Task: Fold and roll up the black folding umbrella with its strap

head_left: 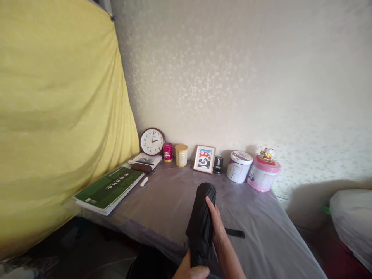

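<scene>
A folded black umbrella (200, 217) tilts up over the front of the table, its closed top pointing toward the wall. My left hand (192, 268) is wrapped round its handle at the bottom of the view. Along the right side of the folded canopy lies my right hand (215, 221), with a finger stretched up the fabric and the palm against it; its other fingers are hidden behind the umbrella. A black strap (235, 233) sticks out to the right, beyond my right wrist.
A grey cloth covers the table (162, 201). At left lie a green book (113, 188), a brown case (141, 167) and a white stick (144, 181). Along the wall stand a clock (152, 141), tins (181, 155), a panda picture (204, 159) and tubs (240, 166). A yellow curtain (58, 108) hangs left.
</scene>
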`<state>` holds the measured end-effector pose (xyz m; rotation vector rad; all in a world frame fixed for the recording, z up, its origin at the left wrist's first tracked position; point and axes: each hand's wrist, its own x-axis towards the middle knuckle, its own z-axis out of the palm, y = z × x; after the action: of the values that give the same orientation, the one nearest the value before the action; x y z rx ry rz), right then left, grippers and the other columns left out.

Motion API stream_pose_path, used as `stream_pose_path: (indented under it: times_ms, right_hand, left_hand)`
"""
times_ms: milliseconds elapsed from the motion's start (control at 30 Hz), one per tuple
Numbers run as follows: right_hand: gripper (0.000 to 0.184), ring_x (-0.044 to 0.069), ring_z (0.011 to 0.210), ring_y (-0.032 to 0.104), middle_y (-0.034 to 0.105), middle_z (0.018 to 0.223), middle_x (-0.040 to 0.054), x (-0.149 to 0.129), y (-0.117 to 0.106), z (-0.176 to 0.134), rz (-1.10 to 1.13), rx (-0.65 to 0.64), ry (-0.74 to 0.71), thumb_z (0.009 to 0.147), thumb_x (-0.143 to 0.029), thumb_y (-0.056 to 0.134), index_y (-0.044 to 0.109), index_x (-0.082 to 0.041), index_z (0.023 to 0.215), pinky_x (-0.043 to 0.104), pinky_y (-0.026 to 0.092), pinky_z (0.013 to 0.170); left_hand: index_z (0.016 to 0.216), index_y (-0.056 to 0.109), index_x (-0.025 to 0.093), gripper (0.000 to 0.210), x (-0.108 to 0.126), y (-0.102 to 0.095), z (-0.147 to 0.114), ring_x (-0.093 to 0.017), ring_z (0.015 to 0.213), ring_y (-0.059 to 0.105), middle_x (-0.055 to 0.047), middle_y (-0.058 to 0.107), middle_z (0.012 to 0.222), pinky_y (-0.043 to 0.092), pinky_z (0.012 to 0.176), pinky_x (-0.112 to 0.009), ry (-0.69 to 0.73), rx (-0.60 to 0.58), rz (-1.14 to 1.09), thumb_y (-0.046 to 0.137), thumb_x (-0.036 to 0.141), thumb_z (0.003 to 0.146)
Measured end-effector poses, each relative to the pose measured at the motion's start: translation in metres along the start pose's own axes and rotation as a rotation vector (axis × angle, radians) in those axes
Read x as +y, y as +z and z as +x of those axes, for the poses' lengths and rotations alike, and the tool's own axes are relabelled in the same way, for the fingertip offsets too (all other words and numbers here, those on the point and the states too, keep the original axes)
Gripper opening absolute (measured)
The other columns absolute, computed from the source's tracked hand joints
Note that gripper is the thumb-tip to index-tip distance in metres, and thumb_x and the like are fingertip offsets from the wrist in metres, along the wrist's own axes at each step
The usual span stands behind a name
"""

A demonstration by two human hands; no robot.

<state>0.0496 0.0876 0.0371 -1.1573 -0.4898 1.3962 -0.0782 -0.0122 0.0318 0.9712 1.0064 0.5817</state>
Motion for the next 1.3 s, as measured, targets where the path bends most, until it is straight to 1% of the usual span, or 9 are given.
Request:
stream_pose_path:
  times_ms: [133,333,467,567,667,867,1000,1133,1300]
  right_hand:
    - [0.069,0.024,0.084,0.067,0.07,0.093,0.0056,-0.001,0.005,-0.007,-0.004,-0.013,0.026,0.062,-0.052,0.07,0.052,-0.019,0.12,0.034,0.055,0.072]
    - [0.064,0.024,0.082,0.067,0.07,0.089,0.005,-0.005,0.013,-0.02,-0.028,0.053,-0.011,0.06,-0.051,0.072,0.056,-0.018,0.113,0.032,0.055,0.069]
    - [0.063,0.023,0.076,0.067,0.07,0.08,0.0035,-0.001,0.016,-0.021,-0.002,0.061,-0.054,0.059,-0.05,0.073,0.057,-0.018,0.11,0.031,0.056,0.066]
    - [0.065,0.022,0.067,0.067,0.068,0.071,0.0023,0.003,0.016,-0.017,0.039,0.005,-0.063,0.06,-0.053,0.071,0.054,-0.016,0.112,0.033,0.055,0.061]
    - [0.063,0.022,0.061,0.067,0.068,0.067,0.002,0.0,0.015,-0.018,0.07,0.019,-0.065,0.061,-0.053,0.071,0.054,-0.016,0.109,0.033,0.055,0.057]
    - [0.05,0.024,0.06,0.067,0.067,0.062,0.0075,-0.015,0.011,-0.028,0.148,-0.067,0.073,0.065,-0.06,0.064,0.06,-0.013,0.081,0.034,0.055,0.054]
    - [0.052,0.023,0.056,0.066,0.067,0.063,0.0072,-0.012,0.007,-0.027,0.096,-0.054,0.047,0.064,-0.06,0.065,0.059,-0.013,0.085,0.033,0.054,0.051]
    - [0.056,0.021,0.054,0.065,0.067,0.064,0.004,-0.003,0.006,-0.023,0.032,0.003,-0.05,0.061,-0.056,0.069,0.056,-0.015,0.096,0.031,0.053,0.049]
    - [0.056,0.02,0.053,0.064,0.064,0.059,-0.0001,0.004,0.009,-0.025,-0.007,0.016,-0.107,0.061,-0.053,0.071,0.054,-0.016,0.099,0.03,0.053,0.051]
  left_hand:
    - [0.109,0.047,0.019,0.047,-0.006,0.0,0.006,-0.011,0.053,0.049,0.008,0.05,0.056,0.035,0.054,-0.022,0.03,0.104,0.1,0.057,0.022,0.064]
    - [0.13,0.029,0.012,0.068,-0.019,-0.009,0.018,-0.019,0.108,0.053,-0.009,0.06,0.112,0.037,0.089,-0.023,0.137,0.293,0.474,0.053,0.011,0.067]
    - [0.137,0.015,0.009,0.072,-0.011,-0.008,0.015,-0.021,0.102,0.059,-0.013,0.063,0.105,0.04,0.082,-0.025,-0.038,0.355,0.74,0.049,0.012,0.073]
    - [0.139,0.01,0.01,0.074,-0.003,-0.006,0.009,-0.025,0.099,0.06,-0.015,0.064,0.102,0.041,0.079,-0.029,-0.028,0.4,0.846,0.047,0.013,0.075]
    - [0.137,0.015,0.011,0.074,0.003,-0.005,0.005,-0.025,0.093,0.062,-0.016,0.062,0.105,0.044,0.077,-0.032,0.083,0.351,0.699,0.051,0.018,0.073]
    - [0.118,0.029,0.024,0.059,0.01,0.0,0.001,-0.008,0.043,0.055,-0.005,0.054,0.106,0.04,0.04,-0.022,0.117,-0.039,0.037,0.054,0.03,0.065]
    - [0.117,0.031,0.021,0.054,0.006,0.007,0.005,-0.002,0.036,0.041,-0.002,0.056,0.097,0.035,0.035,-0.018,0.141,0.03,0.139,0.051,0.025,0.067]
    - [0.126,0.024,0.016,0.062,0.0,0.009,0.009,-0.012,0.066,0.06,-0.006,0.06,0.097,0.047,0.062,-0.023,0.16,0.214,0.42,0.048,0.013,0.069]
    - [0.138,0.005,0.005,0.078,0.001,0.008,0.005,-0.023,0.109,0.054,-0.019,0.052,0.123,0.039,0.09,-0.028,0.158,0.308,0.786,0.044,0.004,0.071]
